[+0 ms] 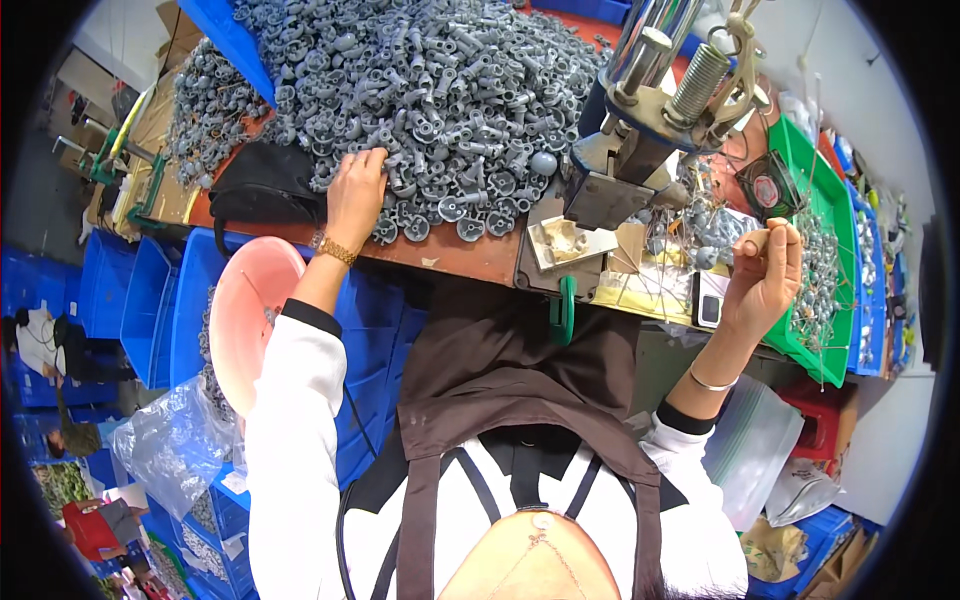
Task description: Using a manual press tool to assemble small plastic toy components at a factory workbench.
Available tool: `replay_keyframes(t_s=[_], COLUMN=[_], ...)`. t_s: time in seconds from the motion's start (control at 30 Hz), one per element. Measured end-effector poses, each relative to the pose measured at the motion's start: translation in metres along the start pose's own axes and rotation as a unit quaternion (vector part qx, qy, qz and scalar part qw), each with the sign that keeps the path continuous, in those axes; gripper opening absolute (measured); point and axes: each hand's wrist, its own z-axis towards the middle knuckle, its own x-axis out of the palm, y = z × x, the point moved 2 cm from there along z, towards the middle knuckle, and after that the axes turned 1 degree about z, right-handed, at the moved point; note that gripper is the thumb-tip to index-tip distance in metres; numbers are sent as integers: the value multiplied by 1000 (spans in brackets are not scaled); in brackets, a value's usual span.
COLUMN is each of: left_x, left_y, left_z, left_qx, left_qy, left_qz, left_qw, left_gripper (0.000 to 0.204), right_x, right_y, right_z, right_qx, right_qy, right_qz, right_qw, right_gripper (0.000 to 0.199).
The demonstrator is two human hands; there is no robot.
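The left hand (355, 195) rests on the near edge of the heap of grey metal parts (420, 90), fingers curled loosely into it; whether they grip one I cannot tell. Right of the heap, past the press (640, 130), the right hand (765, 280) pinches something tiny between thumb and fingertip. The parts look hard, light, and easiest taken by the stem.

Heap of grey cast fittings (430, 90) covers most of the desk (460, 255), spilling to its near edge. Left hand (355, 195) rests on the heap's rim, black bag (265, 185) just beside it. Press fixture (640, 130) blocks the middle. Right hand (765, 275) is raised between press and green tray (825, 200). Open air lies above the desk's front edge.
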Motion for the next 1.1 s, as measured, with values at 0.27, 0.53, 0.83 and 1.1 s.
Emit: replay_keyframes(t_s=[0.27,0.53,0.83,1.1], left_x=[-13,-9,0,34], left_y=[5,43,-154,-188], left_z=[6,14,-17,-20], left_qx=[9,-349,-94,-17], left_qy=[-73,-118,23,106], left_qz=[7,-744,-496,-407], left_qw=[997,558,863,907], left_gripper=[32,28,35,43], right_x=[2,14,21,21], right_y=[-6,-4,6,7], right_z=[-8,-19,-49,-66], right_qx=[-22,16,69,128], right_qy=[-14,-54,188,189], right_qz=[-65,-59,95,72], right_qw=[998,997,975,971], right_gripper=[11,11,19,9])
